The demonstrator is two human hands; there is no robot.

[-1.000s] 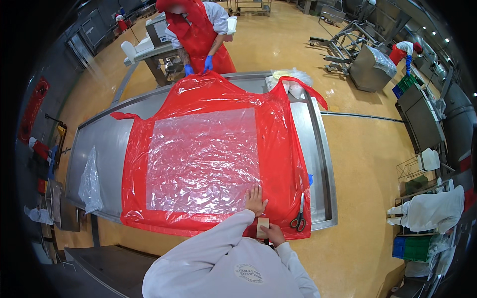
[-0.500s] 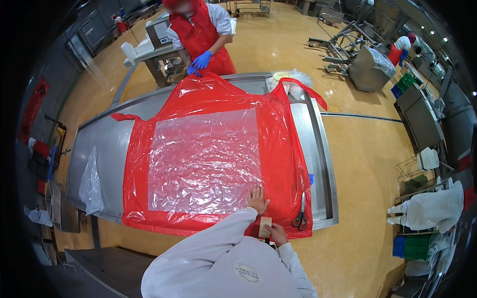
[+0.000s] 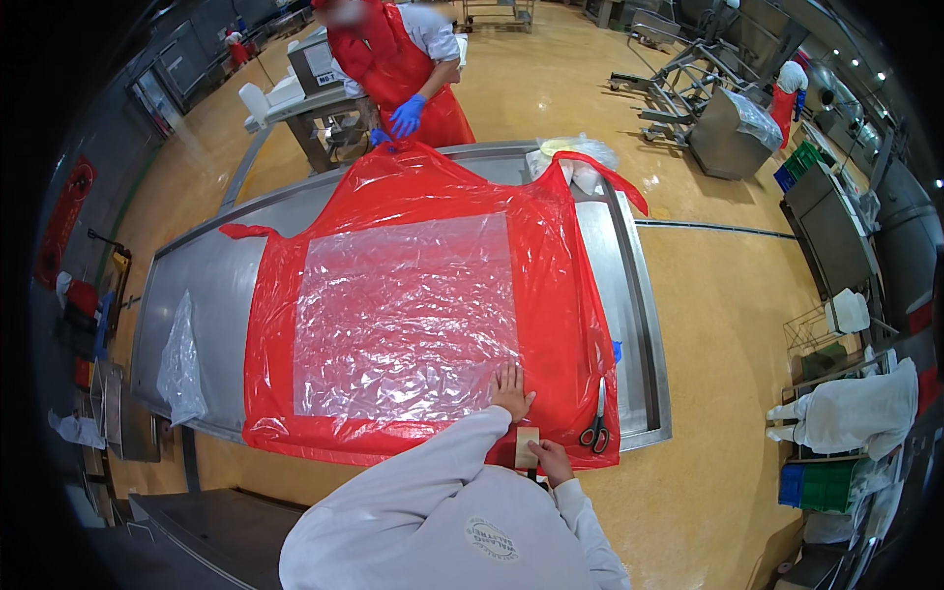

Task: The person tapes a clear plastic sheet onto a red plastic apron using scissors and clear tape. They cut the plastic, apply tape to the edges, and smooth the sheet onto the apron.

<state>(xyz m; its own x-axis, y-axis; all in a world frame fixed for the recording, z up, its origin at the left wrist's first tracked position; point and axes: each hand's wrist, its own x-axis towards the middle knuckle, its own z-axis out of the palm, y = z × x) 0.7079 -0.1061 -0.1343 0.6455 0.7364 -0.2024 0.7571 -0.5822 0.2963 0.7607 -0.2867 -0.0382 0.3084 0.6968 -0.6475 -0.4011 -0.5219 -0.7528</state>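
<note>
A big red plastic apron [image 3: 553,324] lies spread on a steel table, with a clear plastic sheet [image 3: 403,315] flat over its middle. My left hand [image 3: 511,395] rests flat on the sheet's lower right corner, fingers stretched out. At the apron's near edge, my right hand [image 3: 553,460] pinches a tan piece of what looks like packing tape [image 3: 527,447]. Something dark below it is mostly hidden by my body. Scissors [image 3: 596,421] with dark handles lie on the apron, right of my right hand, blades pointing away.
Across the steel table [image 3: 206,285] stands a person in a red apron [image 3: 398,64], blue-gloved hands at the apron's far end. A crumpled clear bag [image 3: 182,364] lies on the left. White plastic bags [image 3: 580,162] sit at the far right corner. Carts and machines stand around.
The person opposite has raised one gloved hand slightly off the other and leaned a little to the right. My hands have hardly moved.
</note>
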